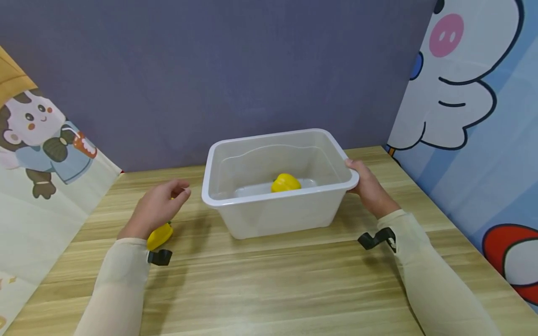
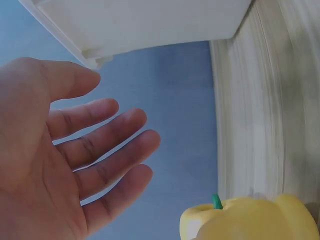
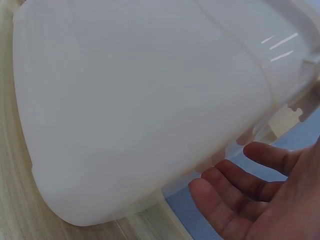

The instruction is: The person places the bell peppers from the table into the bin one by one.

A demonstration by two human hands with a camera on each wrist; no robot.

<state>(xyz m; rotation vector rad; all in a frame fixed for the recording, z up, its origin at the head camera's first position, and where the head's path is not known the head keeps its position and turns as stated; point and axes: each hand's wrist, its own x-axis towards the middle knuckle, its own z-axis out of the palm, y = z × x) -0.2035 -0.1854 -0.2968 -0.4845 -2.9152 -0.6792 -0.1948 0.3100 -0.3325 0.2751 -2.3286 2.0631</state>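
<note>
A white translucent plastic bin point(image 1: 275, 198) stands on the wooden table point(image 1: 273, 280), with a yellow bell pepper point(image 1: 286, 182) lying on its floor. My left hand point(image 1: 157, 207) hovers left of the bin with relaxed, spread fingers and holds nothing. Right under it on the table lies a second yellow pepper point(image 1: 159, 236). The left wrist view shows that open palm point(image 2: 75, 160) above the pepper point(image 2: 250, 220) with its green stem. At the bin's right rim is my right hand point(image 1: 370, 189), thumb at the rim's top. In the right wrist view its fingers point(image 3: 240, 190) lie nearly straight under the bin's point(image 3: 130, 110) rim.
A purple wall panel point(image 1: 235, 70) closes the back of the table. Cartoon-printed panels stand at the left point(image 1: 38, 154) and right point(image 1: 475, 102) edges. Bare wood stretches in front of the bin toward me.
</note>
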